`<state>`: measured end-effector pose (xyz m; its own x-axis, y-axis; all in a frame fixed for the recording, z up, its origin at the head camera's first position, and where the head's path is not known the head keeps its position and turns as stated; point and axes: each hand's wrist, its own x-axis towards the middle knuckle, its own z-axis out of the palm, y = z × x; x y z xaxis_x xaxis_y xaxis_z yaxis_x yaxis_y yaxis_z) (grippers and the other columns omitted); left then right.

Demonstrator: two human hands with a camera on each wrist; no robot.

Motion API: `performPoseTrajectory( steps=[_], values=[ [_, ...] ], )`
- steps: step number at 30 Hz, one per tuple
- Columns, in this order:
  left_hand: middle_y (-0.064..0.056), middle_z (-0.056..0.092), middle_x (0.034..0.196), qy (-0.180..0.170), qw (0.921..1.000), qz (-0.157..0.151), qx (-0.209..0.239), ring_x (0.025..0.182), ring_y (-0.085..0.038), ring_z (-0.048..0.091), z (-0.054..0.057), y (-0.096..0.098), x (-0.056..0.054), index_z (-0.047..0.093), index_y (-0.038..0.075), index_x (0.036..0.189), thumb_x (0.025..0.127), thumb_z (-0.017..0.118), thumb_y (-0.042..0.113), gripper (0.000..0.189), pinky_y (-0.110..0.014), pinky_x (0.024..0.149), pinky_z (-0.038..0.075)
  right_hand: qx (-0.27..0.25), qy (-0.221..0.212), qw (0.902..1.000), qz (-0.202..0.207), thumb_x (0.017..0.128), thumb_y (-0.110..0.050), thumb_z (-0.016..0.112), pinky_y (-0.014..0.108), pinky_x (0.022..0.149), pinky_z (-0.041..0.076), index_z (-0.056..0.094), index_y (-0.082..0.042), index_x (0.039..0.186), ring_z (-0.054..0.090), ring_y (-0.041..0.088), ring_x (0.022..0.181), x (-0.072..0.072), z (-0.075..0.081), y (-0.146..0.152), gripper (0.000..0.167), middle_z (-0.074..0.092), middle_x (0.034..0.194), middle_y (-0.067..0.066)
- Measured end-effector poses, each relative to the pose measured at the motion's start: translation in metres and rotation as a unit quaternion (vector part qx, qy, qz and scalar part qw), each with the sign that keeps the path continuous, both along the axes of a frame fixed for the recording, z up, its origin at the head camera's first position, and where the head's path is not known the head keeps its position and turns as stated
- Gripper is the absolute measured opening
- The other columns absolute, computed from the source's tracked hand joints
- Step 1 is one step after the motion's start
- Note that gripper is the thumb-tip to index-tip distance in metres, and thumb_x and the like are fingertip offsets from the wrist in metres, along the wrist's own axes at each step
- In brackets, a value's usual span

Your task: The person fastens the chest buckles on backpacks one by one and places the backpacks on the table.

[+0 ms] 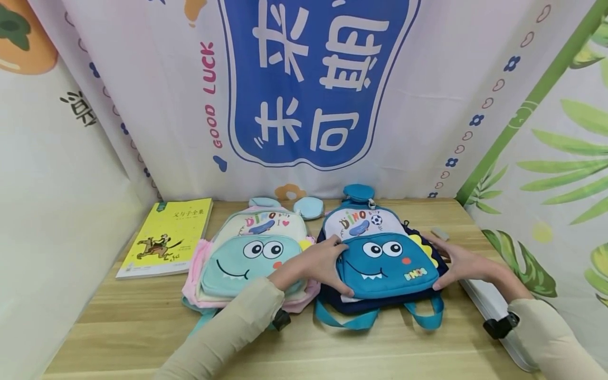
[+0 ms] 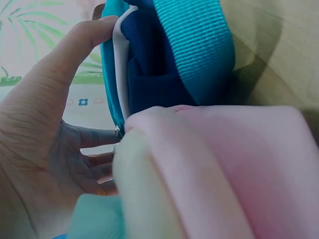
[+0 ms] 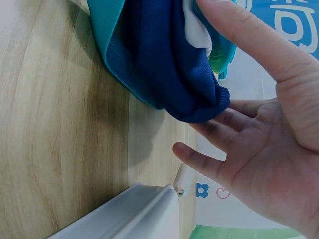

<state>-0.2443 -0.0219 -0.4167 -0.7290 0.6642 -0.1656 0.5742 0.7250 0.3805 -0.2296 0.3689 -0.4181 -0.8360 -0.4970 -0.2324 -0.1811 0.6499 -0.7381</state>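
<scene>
A blue dinosaur backpack point(image 1: 389, 269) with big eyes, a toothy smile and yellow spikes lies face up on the table. At its left side, my left hand point(image 1: 323, 264) is spread, thumb by the pocket's lower corner and fingertips at the pocket edge higher up. My right hand point(image 1: 463, 264) spans the other side; its thumb point(image 3: 244, 35) lies along the lower edge, and its fingers extend beside the navy fabric point(image 3: 164, 64). Close on the left lies a mint and pink dinosaur backpack point(image 1: 237, 269), its pink side point(image 2: 239, 159) right below my left hand in the left wrist view.
A yellow book point(image 1: 166, 232) lies at the table's left. A long white case point(image 1: 503, 327) is under my right forearm, with a small grey block point(image 1: 439, 233) farther back. Printed curtains point(image 1: 157, 105) enclose the wooden table point(image 1: 133, 327). Teal straps point(image 1: 351, 319) trail in front.
</scene>
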Motion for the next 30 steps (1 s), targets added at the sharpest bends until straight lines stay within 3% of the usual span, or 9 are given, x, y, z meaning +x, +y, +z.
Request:
performPoseTrajectory(
  steps=[9,15,17,19,21,24,26,30],
  values=[
    [-0.012,0.031,0.160,-0.013,0.9998,0.005,0.015,0.142,-0.024,0.036,-0.004,0.005,0.000,0.037,0.011,0.157,0.071,0.080,0.069,0.112,-0.044,0.115,0.043,-0.005,0.046,0.9988,-0.014,0.077,-0.019,0.089,0.071,0.106,0.038,0.015,0.003,0.160,0.031,0.058,0.142,0.003,0.005,0.003,0.113,0.026,0.159,0.037],
    [-0.014,0.031,0.160,-0.023,0.9993,0.003,0.030,0.143,-0.025,0.035,-0.005,0.006,0.000,0.037,0.009,0.157,0.073,0.081,0.065,0.110,-0.045,0.116,0.043,-0.005,0.052,0.9980,-0.034,0.079,-0.021,0.087,0.070,0.107,0.038,0.018,-0.005,0.162,0.034,0.056,0.141,0.004,0.009,0.002,0.109,0.030,0.160,0.033],
    [-0.014,0.031,0.160,-0.022,0.9992,0.001,0.033,0.143,-0.025,0.036,-0.005,0.006,0.001,0.037,0.009,0.157,0.073,0.081,0.064,0.110,-0.044,0.116,0.042,-0.005,0.062,0.9973,-0.040,0.080,-0.021,0.086,0.064,0.107,0.041,0.019,-0.006,0.162,0.037,0.052,0.141,0.004,0.010,0.002,0.108,0.032,0.159,0.031],
    [-0.014,0.031,0.159,-0.023,0.9991,-0.001,0.036,0.142,-0.025,0.036,-0.006,0.007,0.001,0.037,0.008,0.157,0.073,0.081,0.064,0.110,-0.043,0.116,0.043,-0.005,0.071,0.9964,-0.046,0.080,-0.020,0.086,0.050,0.107,0.045,0.021,-0.007,0.162,0.043,0.040,0.140,0.004,0.011,0.003,0.106,0.035,0.159,0.029],
    [-0.014,0.032,0.158,-0.022,0.9989,-0.003,0.041,0.140,-0.024,0.037,-0.007,0.007,0.002,0.038,0.008,0.156,0.073,0.081,0.064,0.109,-0.042,0.115,0.043,-0.011,0.076,0.9957,-0.052,0.081,-0.018,0.085,0.033,0.103,0.047,0.022,-0.008,0.162,0.047,0.019,0.137,0.005,0.014,0.004,0.103,0.037,0.158,0.027],
    [-0.013,0.032,0.158,-0.027,0.9986,-0.005,0.046,0.140,-0.024,0.037,-0.007,0.010,0.005,0.039,0.009,0.156,0.073,0.081,0.064,0.108,-0.042,0.114,0.044,-0.018,0.083,0.9947,-0.059,0.082,-0.017,0.084,0.015,0.094,0.044,0.024,-0.009,0.161,0.044,-0.008,0.124,0.007,0.021,0.006,0.099,0.039,0.157,0.026],
    [-0.013,0.032,0.159,-0.029,0.9985,-0.003,0.047,0.139,-0.023,0.037,-0.008,0.013,0.007,0.039,0.010,0.156,0.073,0.080,0.065,0.108,-0.042,0.114,0.045,-0.027,0.086,0.9940,-0.062,0.083,-0.015,0.083,0.011,0.093,0.042,0.025,-0.011,0.161,0.040,-0.015,0.120,0.008,0.026,0.007,0.097,0.039,0.157,0.025],
    [-0.012,0.032,0.158,-0.032,0.9983,0.002,0.049,0.139,-0.022,0.038,-0.010,0.019,0.009,0.039,0.011,0.156,0.072,0.080,0.066,0.108,-0.041,0.113,0.046,-0.040,0.101,0.9916,-0.071,0.085,-0.012,0.081,0.007,0.093,0.039,0.027,-0.013,0.161,0.038,-0.016,0.123,0.011,0.035,0.009,0.093,0.036,0.159,0.022]
  ],
)
